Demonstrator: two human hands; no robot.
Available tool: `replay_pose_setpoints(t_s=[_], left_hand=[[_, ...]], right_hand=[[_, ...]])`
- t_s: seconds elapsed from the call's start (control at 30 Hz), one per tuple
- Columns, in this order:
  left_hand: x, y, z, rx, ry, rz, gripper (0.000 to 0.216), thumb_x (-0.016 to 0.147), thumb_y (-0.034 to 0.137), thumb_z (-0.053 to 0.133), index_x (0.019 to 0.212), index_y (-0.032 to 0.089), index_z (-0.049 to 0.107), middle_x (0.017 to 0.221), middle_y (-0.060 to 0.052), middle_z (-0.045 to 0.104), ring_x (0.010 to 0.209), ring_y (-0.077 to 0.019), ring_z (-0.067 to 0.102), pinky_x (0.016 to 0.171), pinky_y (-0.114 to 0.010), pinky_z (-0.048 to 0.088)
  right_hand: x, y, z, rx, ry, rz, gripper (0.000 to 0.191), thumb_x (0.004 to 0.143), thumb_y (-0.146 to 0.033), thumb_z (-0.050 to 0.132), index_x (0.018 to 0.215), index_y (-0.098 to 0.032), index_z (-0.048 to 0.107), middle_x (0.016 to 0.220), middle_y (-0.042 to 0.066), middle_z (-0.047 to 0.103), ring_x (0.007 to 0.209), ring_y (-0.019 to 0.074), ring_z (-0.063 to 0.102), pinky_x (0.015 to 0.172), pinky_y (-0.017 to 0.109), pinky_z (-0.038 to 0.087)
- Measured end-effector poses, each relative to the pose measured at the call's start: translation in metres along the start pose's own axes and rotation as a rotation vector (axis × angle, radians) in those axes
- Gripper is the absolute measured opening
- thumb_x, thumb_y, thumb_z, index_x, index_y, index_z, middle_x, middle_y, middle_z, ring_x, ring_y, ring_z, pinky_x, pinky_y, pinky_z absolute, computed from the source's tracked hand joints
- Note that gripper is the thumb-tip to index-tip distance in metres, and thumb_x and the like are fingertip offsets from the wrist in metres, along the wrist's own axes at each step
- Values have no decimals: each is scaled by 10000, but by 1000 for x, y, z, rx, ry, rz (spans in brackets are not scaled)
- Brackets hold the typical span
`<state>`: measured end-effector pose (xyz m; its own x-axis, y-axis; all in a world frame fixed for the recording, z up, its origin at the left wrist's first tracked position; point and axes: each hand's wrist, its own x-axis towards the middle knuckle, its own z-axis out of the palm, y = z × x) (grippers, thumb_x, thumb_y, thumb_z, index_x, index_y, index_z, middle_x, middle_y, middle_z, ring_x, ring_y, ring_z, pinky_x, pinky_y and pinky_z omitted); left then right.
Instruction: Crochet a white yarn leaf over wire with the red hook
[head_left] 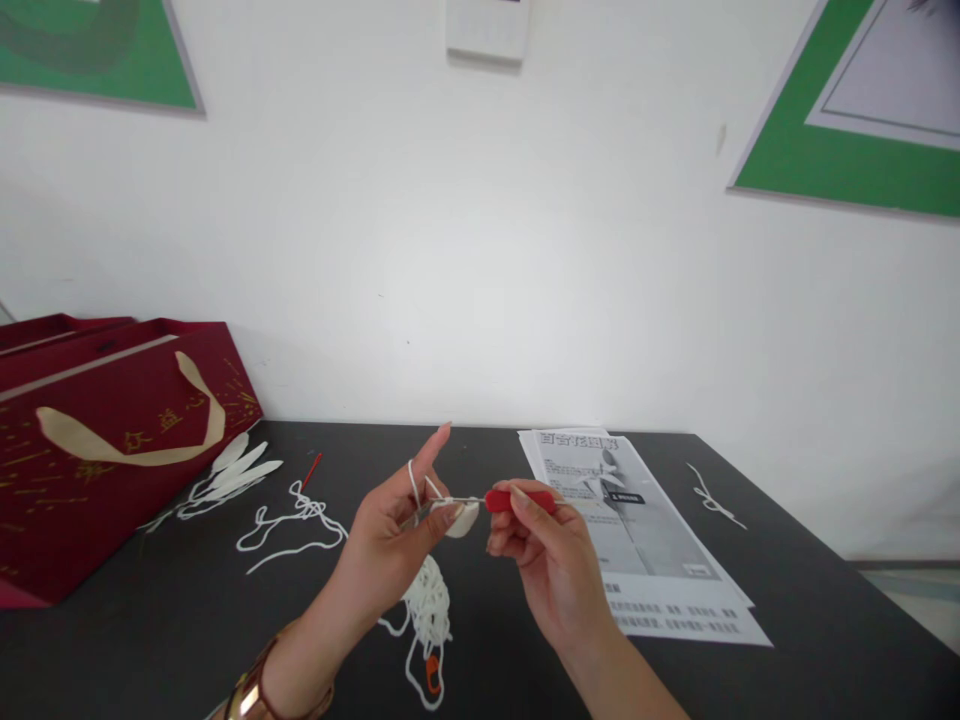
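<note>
Above black table (499,665), left hand (396,528) pinches small white piece (463,521) between thumb and fingers, index finger raised, yarn strand (413,480) looped round it; right hand (547,545) curled closed round red-handled hook (519,501), shaft at white piece; between forearms, white yarn bundle (430,603), orange clip (433,675) just beside it; printed sheets (660,560) to right; maroon bag (124,410) to left.

Red-handled hook (499,501) (nearly level), touching white piece (463,521).
</note>
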<state>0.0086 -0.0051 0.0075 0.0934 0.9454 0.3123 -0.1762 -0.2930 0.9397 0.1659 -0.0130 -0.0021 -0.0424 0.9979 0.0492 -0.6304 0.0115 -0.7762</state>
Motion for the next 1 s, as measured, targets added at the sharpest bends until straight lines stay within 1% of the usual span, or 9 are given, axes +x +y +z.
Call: replay_pose_setpoints(t_s=[0.13, 0.23, 0.33, 0.47, 0.57, 0.63, 0.77, 0.87, 1.0], left_hand=[[-2, -11, 5, 37, 65, 73, 679, 779, 183, 658, 1393, 286, 388, 675, 44, 542, 653, -121, 490, 678, -255, 432], [-5, -16, 13, 16, 149, 57, 705, 789, 191, 652, 1416, 279, 341, 678, 50, 550, 671, -123, 502, 710, -255, 430], [-7, -15, 20, -125, 218, -24, 760, 776, 195, 671, 1430, 293, 296, 654, 69, 537, 633, -106, 494, 663, -224, 423], [-6, -7, 21, -408, 187, -139, 794, 762, 143, 681, 1427, 322, 286, 649, 80, 556, 606, -77, 509, 667, -202, 422], [-1, -3, 12, -532, 94, -230, 757, 712, 101, 710, 1383, 258, 398, 651, 56, 591, 618, -78, 540, 679, -209, 429], [3, 0, 3, -547, -11, -283, 712, 689, 88, 716, 1346, 190, 460, 671, 15, 632, 627, -97, 563, 664, -225, 436], [6, 5, -9, -517, -168, -302, 678, 689, 66, 706, 1324, 148, 485, 679, -13, 644, 601, -112, 570, 600, -230, 419], [4, 7, -9, -524, -184, -256, 683, 704, 60, 692, 1340, 170, 468, 664, 4, 614, 614, -118, 567, 602, -238, 416], [1, 9, -6, -526, -141, -198, 703, 718, 65, 681, 1363, 204, 438, 664, 14, 588, 623, -119, 545, 609, -249, 414]], right_hand=[[1, 5, -2, 9, 34, 11, 166, 750, -277, 719, 845, -141, 707, 651, 39, 708, 519, 113, 630, 525, 220, 546], [-3, 9, -1, -154, 28, -105, 133, 800, -266, 668, 883, -171, 708, 696, 40, 713, 561, 133, 651, 561, 253, 564], [-11, 12, -2, -539, -70, -437, 180, 844, -176, 588, 978, -217, 702, 801, 57, 708, 650, 159, 662, 609, 284, 568], [-17, 11, -11, -1041, -344, -947, 520, 805, -19, 508, 1272, -245, 544, 1000, 122, 680, 860, 217, 644, 698, 338, 556], [-16, 6, -18, -1215, -508, -1119, 582, 819, -56, 486, 1379, -200, 416, 1090, 166, 659, 955, 257, 622, 751, 393, 549], [-14, 2, -19, -1187, -550, -1118, 550, 835, -74, 476, 1366, -213, 437, 1086, 154, 666, 947, 253, 627, 751, 392, 553], [-14, 0, -14, -871, -379, -879, 478, 819, -1, 515, 1169, -309, 621, 979, 73, 686, 820, 189, 650, 656, 309, 560], [-17, 3, -11, -696, -310, -724, 411, 827, -15, 545, 1084, -313, 665, 935, 48, 682, 737, 166, 655, 617, 298, 558], [-20, 6, -12, -604, -264, -664, 344, 841, -50, 555, 1045, -296, 683, 923, 48, 682, 692, 164, 654, 583, 302, 556]])
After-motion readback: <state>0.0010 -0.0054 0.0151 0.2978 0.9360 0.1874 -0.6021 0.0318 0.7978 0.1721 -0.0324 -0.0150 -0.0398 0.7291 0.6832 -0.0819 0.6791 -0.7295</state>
